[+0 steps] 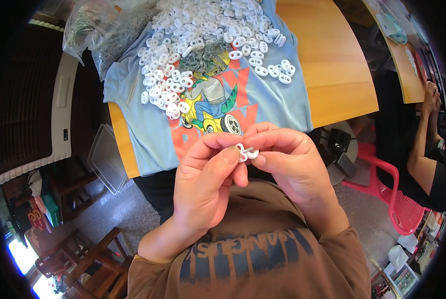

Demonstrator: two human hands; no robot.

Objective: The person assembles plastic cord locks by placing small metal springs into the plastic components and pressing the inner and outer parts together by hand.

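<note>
Just beyond my chest, my left hand [205,177] pinches a small white cord-lock piece [241,155] with two holes, between thumb and forefinger. My right hand [298,164] holds a second white plastic piece [253,155] by thumb and fingertips, right beside the first. A thin metal spring [248,149] shows between the two pieces, pointing right. My fingertips hide parts of both pieces, and how the spring sits in them is too small to tell. Beyond my hands, a large heap of similar white two-hole pieces [203,25] lies around a pile of small grey springs [200,61].
A light blue printed shirt [278,107] lies under the parts on a wooden table [332,60]. Clear plastic bags [86,30] stand at the far left. To the right are a pink chair [395,199] and another person's arm [422,134]. Wooden chairs [98,264] stand lower left.
</note>
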